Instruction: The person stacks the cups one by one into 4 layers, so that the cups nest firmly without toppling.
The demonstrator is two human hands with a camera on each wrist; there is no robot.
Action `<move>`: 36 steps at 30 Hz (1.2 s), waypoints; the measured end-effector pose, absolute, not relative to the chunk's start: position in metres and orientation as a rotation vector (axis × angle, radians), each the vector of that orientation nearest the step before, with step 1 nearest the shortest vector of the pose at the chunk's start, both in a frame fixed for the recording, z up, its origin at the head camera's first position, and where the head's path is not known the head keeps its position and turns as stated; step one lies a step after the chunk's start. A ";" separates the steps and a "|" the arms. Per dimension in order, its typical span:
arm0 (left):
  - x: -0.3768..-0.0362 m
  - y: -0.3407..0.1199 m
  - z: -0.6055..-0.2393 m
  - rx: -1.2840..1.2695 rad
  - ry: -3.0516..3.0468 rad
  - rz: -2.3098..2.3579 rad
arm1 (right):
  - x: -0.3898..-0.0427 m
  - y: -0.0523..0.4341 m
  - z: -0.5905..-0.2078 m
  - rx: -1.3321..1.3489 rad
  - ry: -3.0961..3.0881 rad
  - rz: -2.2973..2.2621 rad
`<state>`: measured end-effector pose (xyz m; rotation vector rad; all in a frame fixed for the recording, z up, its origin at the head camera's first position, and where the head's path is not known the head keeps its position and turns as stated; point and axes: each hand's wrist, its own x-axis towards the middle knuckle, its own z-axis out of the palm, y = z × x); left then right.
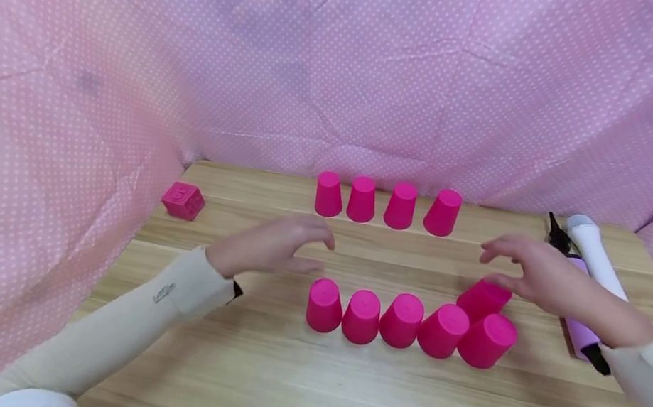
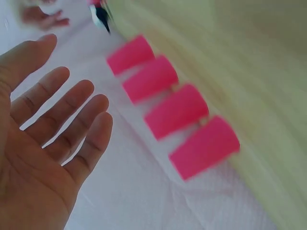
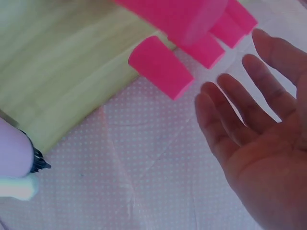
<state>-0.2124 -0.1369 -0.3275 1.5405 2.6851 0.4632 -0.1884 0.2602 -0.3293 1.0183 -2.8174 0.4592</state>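
Both hands hover empty above the wooden surface (image 1: 334, 392) with fingers spread and relaxed: left hand (image 1: 270, 246) just behind the left end of the near row of five upturned pink cups (image 1: 404, 321), right hand (image 1: 538, 275) over a sixth cup (image 1: 484, 298) tucked behind that row's right end, contact there hidden by the palm. Far row of four cups (image 1: 387, 203) stands well apart by the dotted pink cloth (image 1: 351, 56); wrist views are blurred; a white-and-lilac pump (image 1: 590, 265) is partly covered by the right forearm, and a pink cube (image 1: 183, 200) sits at the left edge

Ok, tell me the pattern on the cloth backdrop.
Pink cloth backdrop with small white dots, clearest in the head view.
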 end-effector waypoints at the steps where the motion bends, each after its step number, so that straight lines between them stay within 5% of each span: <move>1: -0.204 -0.136 -0.328 1.570 2.666 0.458 | -0.183 0.262 -0.332 1.024 -2.814 0.453; 11: -0.171 -0.128 -0.347 1.541 2.632 0.415 | -0.164 0.273 -0.350 0.994 -2.793 0.488; 36: -0.176 -0.135 -0.355 1.484 2.649 0.615 | -0.163 0.275 -0.350 0.915 -2.721 0.549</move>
